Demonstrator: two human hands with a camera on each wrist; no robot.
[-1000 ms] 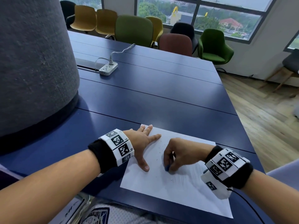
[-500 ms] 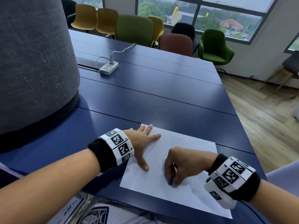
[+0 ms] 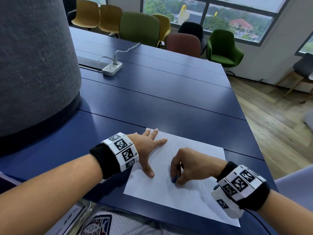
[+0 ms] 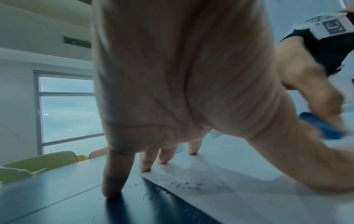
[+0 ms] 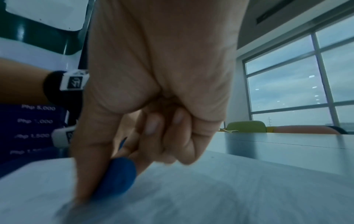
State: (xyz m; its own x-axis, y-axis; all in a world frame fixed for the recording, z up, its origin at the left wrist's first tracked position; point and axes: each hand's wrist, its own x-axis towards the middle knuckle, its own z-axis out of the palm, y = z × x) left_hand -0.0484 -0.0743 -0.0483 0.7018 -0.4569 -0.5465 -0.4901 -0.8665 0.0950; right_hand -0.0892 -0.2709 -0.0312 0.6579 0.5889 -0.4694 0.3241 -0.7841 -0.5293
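Your right hand (image 3: 191, 165) pinches the blue eraser (image 3: 174, 180) between thumb and fingertips, other fingers curled in. The eraser's tip is down on the paper (image 3: 194, 206) near the sheet's middle. Your left hand (image 3: 147, 146) is spread flat with straight fingers, pressing the sheet's 10 o'clock corner. Its little finger is off the sheet, on the table (image 3: 169, 102). Risks as I see them:

- **Creasing or tearing:** only that corner is pinned, so a hard stroke toward 10 o'clock could buckle the paper between eraser and thumb.
- **Swinging:** the 4 to 5 o'clock end is free, so a sideways rub could swing the sheet toward the table edge at 6 o'clock.
- **Grey streaks:** the crumbs (image 3: 166, 155) lie at 12 o'clock from the eraser, and rubbing over them may smear grey.
- **Smudging:** your right wrist hangs over the faint marks at 4 o'clock and could smudge them if it drops.
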